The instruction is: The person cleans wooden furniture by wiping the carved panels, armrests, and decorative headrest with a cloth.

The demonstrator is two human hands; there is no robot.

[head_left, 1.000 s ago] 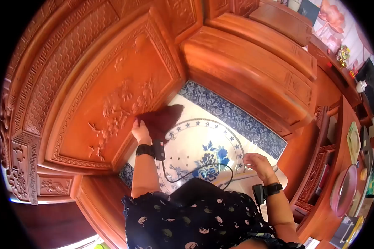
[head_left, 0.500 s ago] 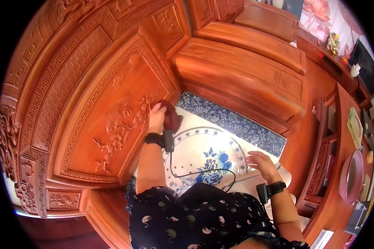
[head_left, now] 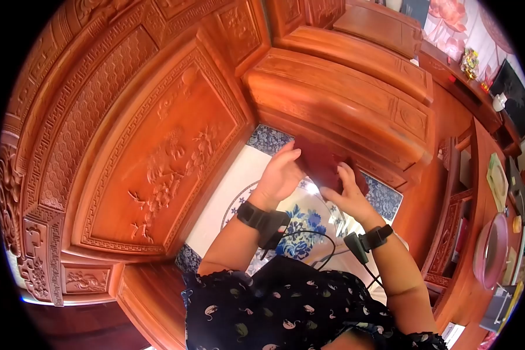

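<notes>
A dark red cloth (head_left: 316, 160) is stretched between my two hands, above the patterned seat cushion (head_left: 221, 198). My left hand (head_left: 281, 175) grips its left edge, thumb uppermost. On the other side my right hand (head_left: 350, 189) pinches the cloth with bent fingers. Each wrist wears a black strap with a small device, and a black cable (head_left: 326, 242) loops between them. To the left stands a carved wooden panel (head_left: 175, 157) with raised flowers and branches; neither hand touches it.
A wooden armrest block (head_left: 344, 99) rises just beyond the hands. Along the right runs a wooden table (head_left: 466, 233) with a pink oval tray (head_left: 491, 251) on it. Further back are a dark television (head_left: 513, 96) and a colourful ornament (head_left: 469, 63).
My left hand has moved right with the cloth, away from the carved panel. My right hand, free before, has come up and taken hold of the cloth too, which is now spread out.
</notes>
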